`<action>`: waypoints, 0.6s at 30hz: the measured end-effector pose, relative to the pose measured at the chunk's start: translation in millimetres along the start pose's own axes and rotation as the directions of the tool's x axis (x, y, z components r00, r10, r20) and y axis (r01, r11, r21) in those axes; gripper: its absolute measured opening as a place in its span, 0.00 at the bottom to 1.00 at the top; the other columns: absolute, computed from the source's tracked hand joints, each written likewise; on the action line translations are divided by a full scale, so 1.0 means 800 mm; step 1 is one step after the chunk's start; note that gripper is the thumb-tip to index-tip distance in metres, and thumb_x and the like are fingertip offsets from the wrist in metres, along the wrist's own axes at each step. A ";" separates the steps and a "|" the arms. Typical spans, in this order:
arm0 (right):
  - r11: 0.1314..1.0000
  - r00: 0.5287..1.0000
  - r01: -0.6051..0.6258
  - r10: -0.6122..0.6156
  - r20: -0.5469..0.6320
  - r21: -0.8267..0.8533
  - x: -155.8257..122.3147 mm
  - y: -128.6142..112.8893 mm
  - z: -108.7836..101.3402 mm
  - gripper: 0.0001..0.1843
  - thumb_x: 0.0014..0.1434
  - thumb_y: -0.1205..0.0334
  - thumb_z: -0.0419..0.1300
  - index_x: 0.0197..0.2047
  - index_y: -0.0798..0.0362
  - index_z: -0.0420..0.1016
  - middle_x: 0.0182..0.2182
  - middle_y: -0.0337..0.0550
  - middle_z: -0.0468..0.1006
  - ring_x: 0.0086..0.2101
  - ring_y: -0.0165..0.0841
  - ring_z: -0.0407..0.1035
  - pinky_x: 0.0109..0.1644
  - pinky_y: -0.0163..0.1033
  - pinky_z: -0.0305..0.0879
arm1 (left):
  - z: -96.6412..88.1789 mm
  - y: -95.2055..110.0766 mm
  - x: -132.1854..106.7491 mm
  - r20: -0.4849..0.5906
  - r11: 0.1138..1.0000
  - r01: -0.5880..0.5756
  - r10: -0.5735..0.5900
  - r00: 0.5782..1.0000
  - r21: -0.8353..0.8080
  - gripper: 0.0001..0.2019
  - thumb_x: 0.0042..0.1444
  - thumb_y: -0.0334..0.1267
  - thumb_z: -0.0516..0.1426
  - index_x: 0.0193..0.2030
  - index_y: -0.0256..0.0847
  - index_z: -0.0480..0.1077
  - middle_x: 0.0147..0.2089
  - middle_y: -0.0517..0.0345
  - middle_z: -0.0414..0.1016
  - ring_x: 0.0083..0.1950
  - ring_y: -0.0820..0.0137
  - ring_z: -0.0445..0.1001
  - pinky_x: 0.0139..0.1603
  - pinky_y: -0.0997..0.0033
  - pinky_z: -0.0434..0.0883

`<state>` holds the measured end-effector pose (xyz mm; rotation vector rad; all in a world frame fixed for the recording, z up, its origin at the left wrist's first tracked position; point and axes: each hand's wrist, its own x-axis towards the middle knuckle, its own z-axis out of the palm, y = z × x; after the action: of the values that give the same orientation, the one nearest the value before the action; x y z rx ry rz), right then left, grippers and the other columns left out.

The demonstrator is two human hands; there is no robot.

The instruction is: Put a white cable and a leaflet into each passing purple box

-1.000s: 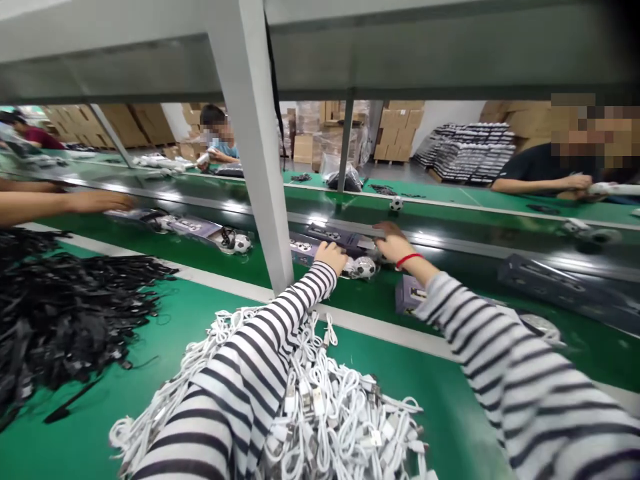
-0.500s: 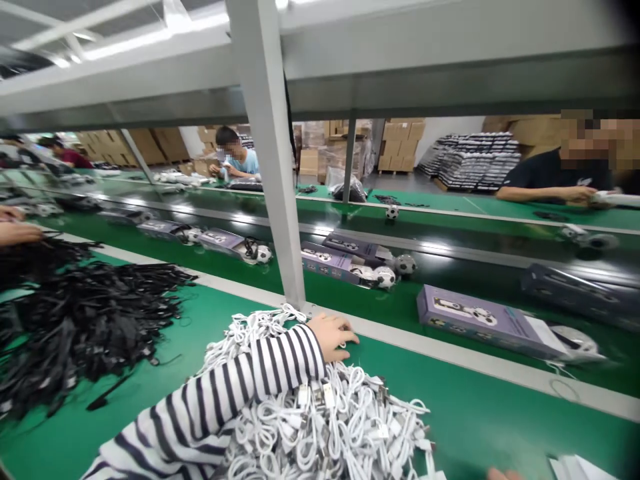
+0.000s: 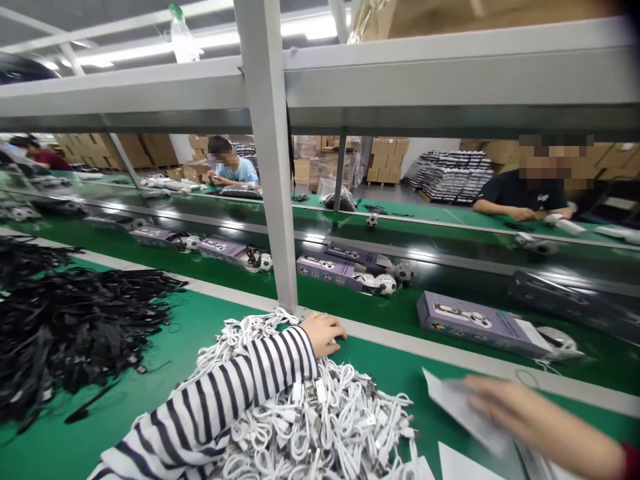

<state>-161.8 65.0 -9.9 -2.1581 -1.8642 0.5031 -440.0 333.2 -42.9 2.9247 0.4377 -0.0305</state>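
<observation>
While the left hand (image 3: 323, 335) lies with fingers loosely curled on a tangled heap of white USB cables (image 3: 320, 427) on the green tabletop (image 3: 390, 363), the right hand (image 3: 530, 413), blurred at lower right, seems to pinch a white paper sheet (image 3: 453, 407), though its grip is hard to tell. A pile of black cables (image 3: 75, 333) lies further left.

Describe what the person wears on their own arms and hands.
The left arm has a fitted white sleeve with black stripes running around it, ending at the wrist. The left hand is bare. The right hand is also bare, with a red band at its wrist.
</observation>
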 end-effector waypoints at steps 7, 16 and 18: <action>0.925 0.864 -0.160 -0.037 -0.502 -0.344 0.163 -0.037 -0.109 0.18 0.62 0.54 0.47 0.49 0.55 0.68 0.28 0.47 0.77 0.29 0.40 0.71 0.32 0.38 0.62 | 0.002 -0.006 0.001 -0.005 0.999 -0.013 0.013 1.000 -0.040 0.15 0.56 0.43 0.54 0.49 0.49 0.69 0.51 0.56 0.70 0.54 0.64 0.67 0.54 0.64 0.62; 0.879 0.982 -0.006 -0.084 -0.168 -0.477 0.283 -0.061 -0.014 0.18 0.65 0.60 0.46 0.43 0.60 0.73 0.38 0.59 0.77 0.41 0.42 0.71 0.45 0.42 0.60 | 0.006 -0.009 0.002 -0.050 0.997 -0.033 0.029 0.998 -0.069 0.13 0.55 0.42 0.55 0.47 0.49 0.70 0.49 0.59 0.71 0.50 0.65 0.69 0.53 0.65 0.64; 0.909 0.988 0.015 -0.077 -0.132 -0.417 0.293 -0.066 0.002 0.23 0.66 0.53 0.42 0.45 0.59 0.72 0.41 0.56 0.77 0.41 0.39 0.71 0.44 0.40 0.61 | 0.005 -0.009 0.002 -0.046 0.997 -0.031 0.027 0.999 -0.077 0.13 0.55 0.42 0.55 0.47 0.49 0.70 0.49 0.59 0.71 0.50 0.65 0.69 0.53 0.66 0.64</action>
<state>-181.1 304.7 -13.6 -2.3176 -2.0798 -0.0760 -440.7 339.7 -48.1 2.8597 0.3943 0.0557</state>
